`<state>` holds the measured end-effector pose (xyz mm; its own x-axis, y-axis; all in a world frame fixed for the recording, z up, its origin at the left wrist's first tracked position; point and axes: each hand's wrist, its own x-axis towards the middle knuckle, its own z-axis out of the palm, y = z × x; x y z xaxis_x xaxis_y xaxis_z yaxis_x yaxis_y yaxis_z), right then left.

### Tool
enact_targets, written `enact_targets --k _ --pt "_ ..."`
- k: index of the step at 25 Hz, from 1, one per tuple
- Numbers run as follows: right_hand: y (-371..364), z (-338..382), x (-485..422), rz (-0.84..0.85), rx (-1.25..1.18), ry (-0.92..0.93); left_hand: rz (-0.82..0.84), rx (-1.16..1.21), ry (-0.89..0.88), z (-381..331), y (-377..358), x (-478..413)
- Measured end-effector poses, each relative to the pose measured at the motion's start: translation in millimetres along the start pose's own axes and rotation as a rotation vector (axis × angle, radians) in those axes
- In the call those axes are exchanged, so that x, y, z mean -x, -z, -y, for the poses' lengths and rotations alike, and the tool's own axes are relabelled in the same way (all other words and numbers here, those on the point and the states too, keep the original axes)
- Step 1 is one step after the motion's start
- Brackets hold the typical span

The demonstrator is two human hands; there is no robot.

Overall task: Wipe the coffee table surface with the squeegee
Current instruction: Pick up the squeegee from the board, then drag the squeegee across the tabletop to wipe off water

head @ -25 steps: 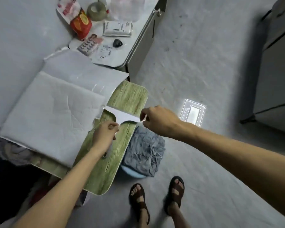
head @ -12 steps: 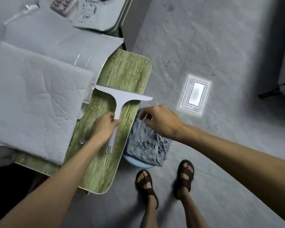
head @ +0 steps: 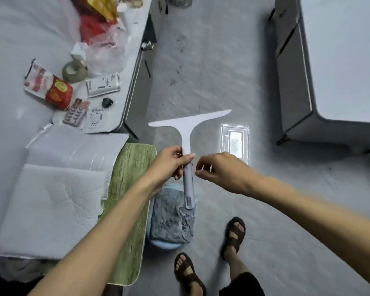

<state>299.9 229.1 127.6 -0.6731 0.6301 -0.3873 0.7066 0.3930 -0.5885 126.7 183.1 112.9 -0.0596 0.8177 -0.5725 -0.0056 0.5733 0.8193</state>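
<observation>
White T-shaped plastic squeegee [head: 186, 129], blade up at 12 o'clock, handle pinched in left hand [head: 169, 163]; right hand [head: 222, 171] at its 3 o'clock, loosely curled, empty.

my forearms [head: 115, 221] are bare. brown open-toed strap sandals: left sandal [head: 187, 272] below the grey cloth [head: 171, 218], right sandal [head: 235, 233] beside it. dark trouser hem [head: 244, 284] on my right leg.

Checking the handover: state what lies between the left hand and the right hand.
In the head view, only the squeegee handle lies between them. The left hand grips it, and the right hand hovers close beside it.
</observation>
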Motion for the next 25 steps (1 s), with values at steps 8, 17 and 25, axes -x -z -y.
enact_targets --k 8,17,25 --pt "212 -63 46 -0.210 -0.267 -0.080 0.003 0.157 -0.033 -208 -143 -57" --pt "388 -166 -12 -0.344 0.032 -0.138 0.129 -0.007 -0.031 -370 -228 -196" --pt "564 -320 -128 -0.401 -0.119 -0.562 0.337 -0.501 -0.149 -533 -285 -429"
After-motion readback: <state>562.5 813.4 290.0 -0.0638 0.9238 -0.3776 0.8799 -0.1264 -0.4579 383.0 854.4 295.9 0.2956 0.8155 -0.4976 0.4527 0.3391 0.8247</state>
